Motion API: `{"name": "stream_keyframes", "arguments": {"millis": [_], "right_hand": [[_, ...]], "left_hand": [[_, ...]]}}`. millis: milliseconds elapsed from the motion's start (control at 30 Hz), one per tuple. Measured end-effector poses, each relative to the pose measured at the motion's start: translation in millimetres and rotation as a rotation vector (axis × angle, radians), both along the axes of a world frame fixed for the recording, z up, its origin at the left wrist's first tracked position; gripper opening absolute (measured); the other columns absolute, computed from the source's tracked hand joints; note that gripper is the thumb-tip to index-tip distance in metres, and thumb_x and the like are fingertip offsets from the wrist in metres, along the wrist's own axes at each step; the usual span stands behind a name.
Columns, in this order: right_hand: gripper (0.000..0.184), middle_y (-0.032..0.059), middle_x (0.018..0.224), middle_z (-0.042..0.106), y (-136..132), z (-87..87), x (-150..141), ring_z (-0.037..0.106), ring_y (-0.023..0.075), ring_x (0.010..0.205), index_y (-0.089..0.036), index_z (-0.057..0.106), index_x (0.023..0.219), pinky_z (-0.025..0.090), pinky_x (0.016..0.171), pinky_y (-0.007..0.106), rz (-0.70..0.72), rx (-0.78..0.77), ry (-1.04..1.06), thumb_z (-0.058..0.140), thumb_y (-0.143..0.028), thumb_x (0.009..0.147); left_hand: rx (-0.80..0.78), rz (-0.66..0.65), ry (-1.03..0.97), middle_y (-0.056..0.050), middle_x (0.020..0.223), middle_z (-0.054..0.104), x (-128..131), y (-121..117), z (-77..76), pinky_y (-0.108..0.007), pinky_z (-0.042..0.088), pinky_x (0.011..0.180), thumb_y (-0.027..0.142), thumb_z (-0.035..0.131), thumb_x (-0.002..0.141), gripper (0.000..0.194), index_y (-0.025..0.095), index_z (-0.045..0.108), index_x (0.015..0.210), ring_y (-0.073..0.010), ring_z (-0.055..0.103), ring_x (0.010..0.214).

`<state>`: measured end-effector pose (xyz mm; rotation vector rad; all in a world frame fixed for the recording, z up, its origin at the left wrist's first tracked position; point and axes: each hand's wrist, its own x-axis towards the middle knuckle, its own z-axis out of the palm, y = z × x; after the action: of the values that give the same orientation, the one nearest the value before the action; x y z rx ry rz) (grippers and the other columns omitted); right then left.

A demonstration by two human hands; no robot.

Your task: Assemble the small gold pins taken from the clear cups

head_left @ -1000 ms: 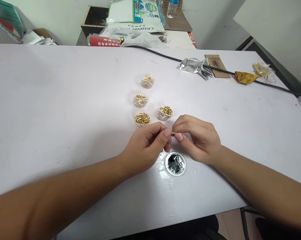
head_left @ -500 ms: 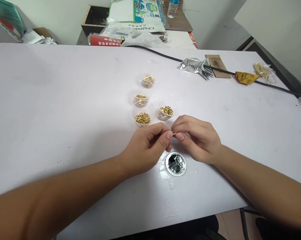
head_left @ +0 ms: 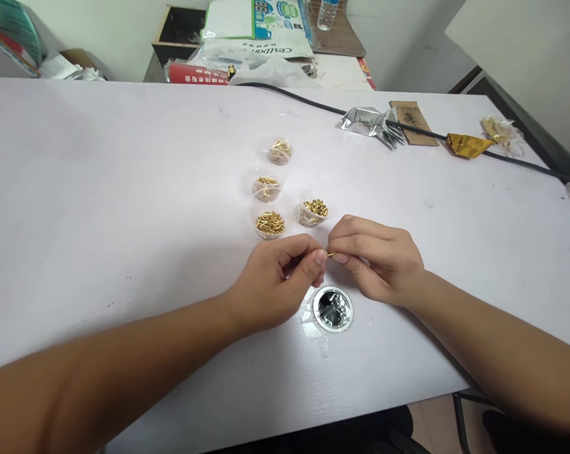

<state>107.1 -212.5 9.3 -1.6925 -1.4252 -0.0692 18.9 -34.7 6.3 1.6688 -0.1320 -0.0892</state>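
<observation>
A tiny gold-coloured metal pin (head_left: 331, 255) spans the fingertips of both hands. My left hand (head_left: 280, 277) pinches its left end between thumb and forefinger. At its right end, my right hand (head_left: 377, 255) is closed in a pinch too. Small clear cups of gold pins stand just beyond the hands: a near left cup (head_left: 270, 224), a right cup (head_left: 314, 213), a middle cup (head_left: 267, 188) and a far cup (head_left: 280, 151). Below the fingers, a round silver-rimmed disc (head_left: 333, 309) with a dark shiny centre is set in the white table (head_left: 124, 208), clear tape around it.
A black cable (head_left: 304, 99) crosses the table's far side. Near it lie crumpled silver foil (head_left: 367, 122), a cardboard piece (head_left: 413, 123), a gold foil packet (head_left: 468, 145) and a small plastic bag (head_left: 501, 133). Behind the table are a dark box (head_left: 178, 31) and a water bottle (head_left: 327, 14).
My right hand has shifted very slightly right, and a little more of the pin shows between the fingertips. The left hand keeps its pinch; the cups stay put.
</observation>
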Motion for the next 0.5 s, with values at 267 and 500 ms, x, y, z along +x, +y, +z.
{"name": "stream_keyframes", "arguments": {"millis": [267,500], "right_hand": [[0.017,0.0057,0.079,0.057,1.7,0.0,-2.9,0.053,0.0144,0.069,-0.017,0.061,0.092,0.047,0.059,0.028,-0.026,0.008,0.028,0.055,-0.001,0.089],[0.016,0.0058,0.077,0.056,3.3,-2.5,-5.2,0.051,0.0146,0.069,-0.017,0.06,0.091,0.046,0.059,0.029,-0.047,-0.011,0.029,0.055,-0.002,0.089]], "left_hand": [[0.022,0.013,-0.018,0.0,0.066,0.061,0.4,0.2,-1.3,-0.021,0.042,0.055,0.028,0.05,0.096,0.029,0.015,0.059,0.072,-0.0084,0.051,0.059],[0.024,0.051,-0.034,0.001,0.065,0.061,-0.3,-0.8,-0.2,-0.017,0.043,0.055,0.026,0.051,0.095,0.027,0.014,0.058,0.072,-0.0063,0.053,0.059]]}}
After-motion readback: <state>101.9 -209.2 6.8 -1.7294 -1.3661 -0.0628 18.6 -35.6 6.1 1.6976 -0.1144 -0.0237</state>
